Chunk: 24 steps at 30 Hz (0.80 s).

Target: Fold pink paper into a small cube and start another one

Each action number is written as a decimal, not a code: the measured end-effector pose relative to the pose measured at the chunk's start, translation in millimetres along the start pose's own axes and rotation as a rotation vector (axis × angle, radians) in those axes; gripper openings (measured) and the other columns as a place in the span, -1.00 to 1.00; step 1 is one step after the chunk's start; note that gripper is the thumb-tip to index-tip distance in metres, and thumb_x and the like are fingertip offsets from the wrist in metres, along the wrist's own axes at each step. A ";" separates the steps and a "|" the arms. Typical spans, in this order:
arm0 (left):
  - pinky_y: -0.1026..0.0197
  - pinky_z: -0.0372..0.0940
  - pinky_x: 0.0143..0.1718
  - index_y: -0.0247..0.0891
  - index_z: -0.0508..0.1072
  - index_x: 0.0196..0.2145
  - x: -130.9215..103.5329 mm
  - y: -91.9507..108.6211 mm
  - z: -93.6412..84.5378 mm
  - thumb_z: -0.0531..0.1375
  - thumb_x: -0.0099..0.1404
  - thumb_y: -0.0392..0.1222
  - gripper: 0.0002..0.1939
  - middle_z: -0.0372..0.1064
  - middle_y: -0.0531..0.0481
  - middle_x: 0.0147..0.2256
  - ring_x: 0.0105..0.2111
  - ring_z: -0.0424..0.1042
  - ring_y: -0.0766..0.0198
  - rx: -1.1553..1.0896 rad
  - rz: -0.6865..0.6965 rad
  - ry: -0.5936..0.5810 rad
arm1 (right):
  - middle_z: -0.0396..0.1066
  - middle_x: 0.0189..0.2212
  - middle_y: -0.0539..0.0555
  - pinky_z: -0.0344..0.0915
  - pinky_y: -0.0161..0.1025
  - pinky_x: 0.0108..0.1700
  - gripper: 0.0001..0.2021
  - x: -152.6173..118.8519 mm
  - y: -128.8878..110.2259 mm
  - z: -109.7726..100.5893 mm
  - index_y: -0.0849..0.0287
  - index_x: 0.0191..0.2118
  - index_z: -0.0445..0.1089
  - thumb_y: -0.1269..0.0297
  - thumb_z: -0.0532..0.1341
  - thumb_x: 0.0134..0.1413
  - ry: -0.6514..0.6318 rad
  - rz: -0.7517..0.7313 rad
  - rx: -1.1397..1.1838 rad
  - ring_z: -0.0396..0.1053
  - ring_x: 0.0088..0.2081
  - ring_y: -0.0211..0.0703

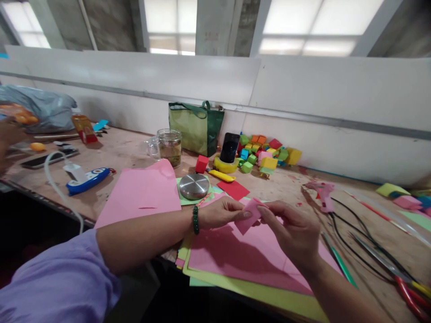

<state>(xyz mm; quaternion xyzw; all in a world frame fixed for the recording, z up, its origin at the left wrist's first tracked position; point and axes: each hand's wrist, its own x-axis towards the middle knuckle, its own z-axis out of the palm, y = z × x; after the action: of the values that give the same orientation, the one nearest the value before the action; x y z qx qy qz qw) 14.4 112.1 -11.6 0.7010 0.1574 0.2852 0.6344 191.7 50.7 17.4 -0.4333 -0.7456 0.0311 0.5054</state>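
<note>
A small piece of pink paper [247, 220] is held up between my two hands, its upper right edge bent over. My left hand [222, 213], with a green bead bracelet at the wrist, pinches its left side between thumb and fingers. On the right edge, the thumb and fingers of my right hand [291, 226] are closed on the same piece. Below both hands lies a stack of coloured sheets, a large pink sheet [229, 264] on top and a yellow sheet [256, 296] under it. A round metal disc [194, 185] rests just beyond my left wrist.
Behind stand a glass mug [169, 148], a green bag [191, 128], a phone [230, 148] and several paper cubes [256, 152]. A yellow utility knife [222, 175] lies near a red paper [233, 189]. Rightward are a pink glue gun [323, 193] and scissors [380, 255]. Another person's hand [10, 139] shows far left.
</note>
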 end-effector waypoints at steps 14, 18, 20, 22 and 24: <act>0.29 0.17 -0.37 -0.37 0.40 -0.51 -1.7 2.8 3.1 0.32 0.06 0.12 -0.57 0.30 0.02 -0.50 -0.44 0.25 0.38 0.026 0.162 0.280 | 0.48 -0.57 -0.02 0.32 -0.30 -0.48 -0.93 -1.1 -3.0 -0.2 0.09 -0.38 0.46 0.37 0.25 0.10 -0.083 -0.153 -0.100 0.41 -0.54 -0.25; 0.27 0.20 -0.34 -0.36 0.43 -0.47 -5.7 8.6 4.2 0.27 0.13 0.12 -0.59 0.33 -0.01 -0.48 -0.44 0.28 0.36 0.146 0.212 0.290 | 0.49 -0.55 -0.02 0.32 -0.31 -0.45 -0.93 -3.0 -2.2 -0.6 0.10 -0.35 0.45 0.40 0.24 0.10 -0.096 -0.195 -0.098 0.42 -0.52 -0.26; 0.27 0.20 -0.32 -0.36 0.44 -0.46 -8.0 12.2 5.0 0.21 0.19 0.11 -0.60 0.34 -0.02 -0.47 -0.43 0.28 0.35 0.190 0.228 0.280 | 0.49 -0.54 -0.01 0.31 -0.30 -0.44 -0.94 -3.4 -2.0 -1.1 0.10 -0.37 0.44 0.39 0.24 0.09 -0.115 -0.191 -0.089 0.42 -0.51 -0.26; 0.27 0.19 -0.33 -0.34 0.42 -0.48 -9.6 15.0 5.3 0.17 0.22 0.10 -0.60 0.31 -0.01 -0.49 -0.43 0.26 0.34 0.231 0.228 0.276 | 0.47 -0.57 -0.01 0.29 -0.30 -0.46 -0.92 -3.3 -2.2 -1.8 0.11 -0.41 0.44 0.36 0.24 0.10 -0.149 -0.154 -0.069 0.39 -0.53 -0.26; 0.28 0.16 -0.36 -0.34 0.39 -0.51 -10.1 16.3 5.6 0.16 0.24 0.07 -0.62 0.26 0.02 -0.52 -0.45 0.22 0.36 0.266 0.219 0.278 | 0.42 -0.61 -0.01 0.26 -0.31 -0.49 -0.85 -2.7 -2.2 -2.4 0.14 -0.47 0.42 0.32 0.23 0.11 -0.196 -0.074 -0.016 0.35 -0.57 -0.27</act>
<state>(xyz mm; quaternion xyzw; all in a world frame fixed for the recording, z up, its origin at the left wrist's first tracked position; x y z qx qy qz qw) 7.5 99.3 2.2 0.7454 0.2026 0.4231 0.4736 192.4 46.6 17.7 -0.4044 -0.8072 0.0485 0.4273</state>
